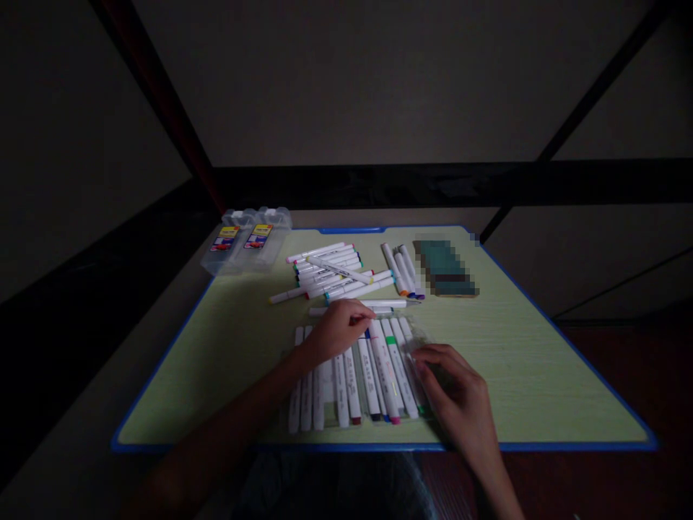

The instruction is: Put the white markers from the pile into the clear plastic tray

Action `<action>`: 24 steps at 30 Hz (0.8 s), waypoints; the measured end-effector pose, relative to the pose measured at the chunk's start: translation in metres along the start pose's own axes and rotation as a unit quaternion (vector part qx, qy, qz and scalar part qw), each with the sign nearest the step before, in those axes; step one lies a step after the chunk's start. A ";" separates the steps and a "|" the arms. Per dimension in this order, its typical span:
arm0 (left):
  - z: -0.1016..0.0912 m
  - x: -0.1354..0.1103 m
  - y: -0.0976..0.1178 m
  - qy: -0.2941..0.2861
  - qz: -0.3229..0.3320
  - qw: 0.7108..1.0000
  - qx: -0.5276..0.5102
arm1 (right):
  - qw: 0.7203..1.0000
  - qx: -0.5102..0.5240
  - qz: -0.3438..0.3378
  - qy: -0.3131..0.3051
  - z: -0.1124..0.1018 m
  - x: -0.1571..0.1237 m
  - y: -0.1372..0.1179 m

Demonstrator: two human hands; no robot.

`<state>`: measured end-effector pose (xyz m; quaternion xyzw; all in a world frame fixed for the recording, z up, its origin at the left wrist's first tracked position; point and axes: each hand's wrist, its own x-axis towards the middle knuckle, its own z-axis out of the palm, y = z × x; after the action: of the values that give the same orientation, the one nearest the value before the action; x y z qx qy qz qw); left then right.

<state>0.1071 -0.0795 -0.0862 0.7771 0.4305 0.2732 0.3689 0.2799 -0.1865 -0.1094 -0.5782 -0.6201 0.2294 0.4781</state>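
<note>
Across the upper part of a row of white markers (346, 390) reaches my left hand (341, 328), its fingers pinched together at the top end of a pink-ended marker (385, 372). That marker lies slightly slanted among the others, which rest side by side in a clear plastic tray (330, 415). My right hand (458, 383) is at the row's right edge, thumb and forefinger bent and a little apart beside the last marker (412, 383). Part of the row is hidden under my left hand and wrist. Just beyond it lie two loose markers, one a white marker (384, 303).
A heap of white markers (330, 271) with coloured ends lies farther back. Several more markers (398, 267) sit right of it, beside a pixelated dark green object (447, 267). Two clear cases (265, 249) with labels stand at the back left. The table (541, 390) has a blue rim.
</note>
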 end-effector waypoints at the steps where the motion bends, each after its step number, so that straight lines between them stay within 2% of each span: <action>1: 0.000 0.000 -0.001 0.000 0.001 1.000 -0.003 | 1.000 0.000 -0.001 0.001 0.000 0.000 0.000; 4: -0.002 0.001 -0.001 0.000 -0.002 1.000 -0.013 | 1.000 -0.001 -0.002 0.004 0.000 0.000 -0.001; 7: -0.012 0.001 0.001 0.014 -0.010 1.000 -0.010 | 1.000 0.001 -0.002 0.004 0.000 0.001 -0.002; 12: -0.033 -0.002 0.004 0.018 -0.010 0.997 0.070 | 1.000 -0.002 -0.011 0.002 0.000 0.000 0.000; 19: -0.047 -0.011 -0.006 -0.004 0.001 0.992 0.129 | 0.999 -0.024 -0.023 0.012 -0.001 0.001 -0.003; 21: -0.050 -0.015 -0.009 -0.001 0.000 0.991 0.137 | 0.998 -0.036 -0.043 0.031 -0.001 0.000 -0.005; 24: -0.051 -0.022 -0.013 -0.005 -0.002 0.990 0.143 | 0.987 -0.071 -0.113 0.093 -0.001 -0.008 -0.011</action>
<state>0.0526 -0.0769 -0.0695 0.8225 0.4648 0.2039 0.2567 0.2740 -0.1964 -0.1025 -0.5556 -0.6487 0.0743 0.5147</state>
